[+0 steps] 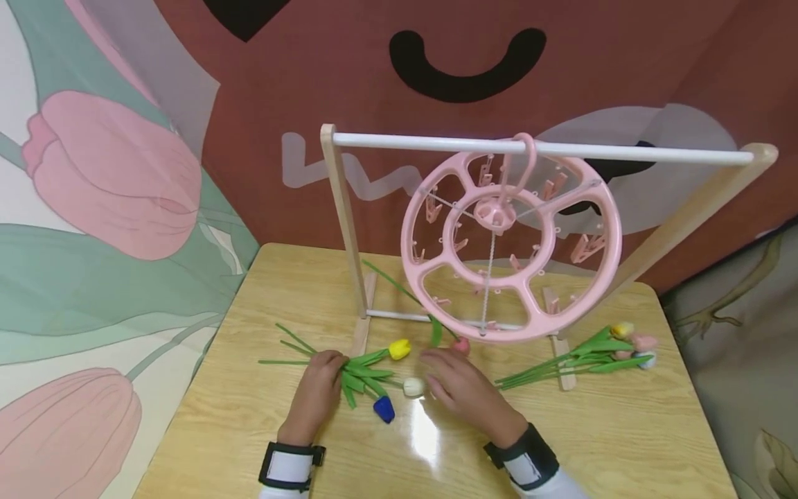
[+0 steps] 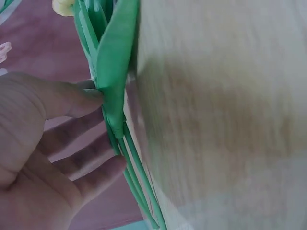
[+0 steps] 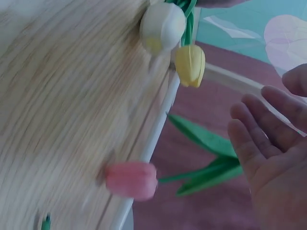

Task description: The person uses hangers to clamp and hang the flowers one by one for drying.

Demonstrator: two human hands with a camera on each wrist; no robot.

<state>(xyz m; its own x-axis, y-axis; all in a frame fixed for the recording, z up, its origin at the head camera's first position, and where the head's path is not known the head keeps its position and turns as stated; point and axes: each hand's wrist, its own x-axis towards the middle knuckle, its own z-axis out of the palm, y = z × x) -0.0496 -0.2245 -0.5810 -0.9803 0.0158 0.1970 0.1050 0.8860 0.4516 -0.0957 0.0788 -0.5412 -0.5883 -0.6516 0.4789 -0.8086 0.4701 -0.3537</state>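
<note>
My left hand (image 1: pixel 316 395) grips a small bunch of artificial tulips low over the table, thumb on one side of the leaves (image 2: pixel 114 67) and fingers behind the stems (image 2: pixel 139 182). The bunch has a yellow tulip (image 1: pixel 400 348), a white tulip (image 1: pixel 413 387) and a blue tulip (image 1: pixel 384 409), heads pointing right. My right hand (image 1: pixel 464 391) holds nothing, its fingers loosely bent. Just beyond it lies a single pink tulip (image 3: pixel 132 180), its stem running back and left beneath the pink round clip hanger (image 1: pixel 408 242).
The hanger hooks over the white bar (image 1: pixel 424 143) of a wooden-legged rack. Another bunch of tulips (image 1: pixel 586 357) lies across the rack's right foot (image 1: pixel 566 378). A printed cloth (image 1: pixel 299 83) hangs behind the wooden table (image 1: pixel 249 430).
</note>
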